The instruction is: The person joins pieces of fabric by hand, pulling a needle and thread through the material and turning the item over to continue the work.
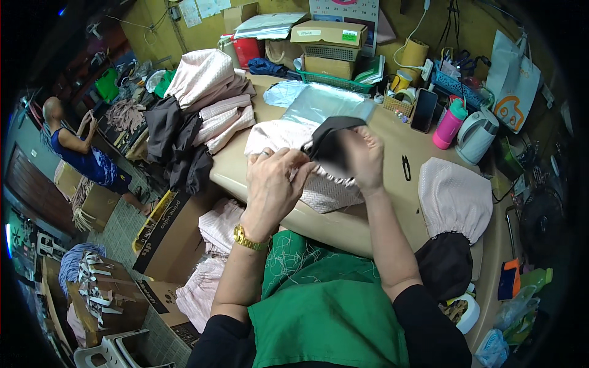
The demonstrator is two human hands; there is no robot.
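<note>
Over the near edge of the table, I hold a pink-and-black cloth piece with a gathered edge point(331, 193) between both hands. My left hand point(276, 181) pinches the gathered seam where the pale pink textured fabric meets the black. A band of black fabric arches up to my right hand point(367, 161), whose fingers are closed on it. The middle of the black part looks blurred. Right of my right hand, small black thread snips point(406, 167) lie on the table. Farther right rests a similar pink-and-black piece point(455, 199) with a puckered elastic seam. Loose threads cling to my green apron point(331, 325).
Pink and dark cloth is piled point(211, 98) at the table's left. A phone point(423, 110), pink bottle point(451, 124) and kettle point(477, 136) stand at the right back. Cardboard boxes point(165, 236) sit left below the table. Another person point(83, 144) stands at far left.
</note>
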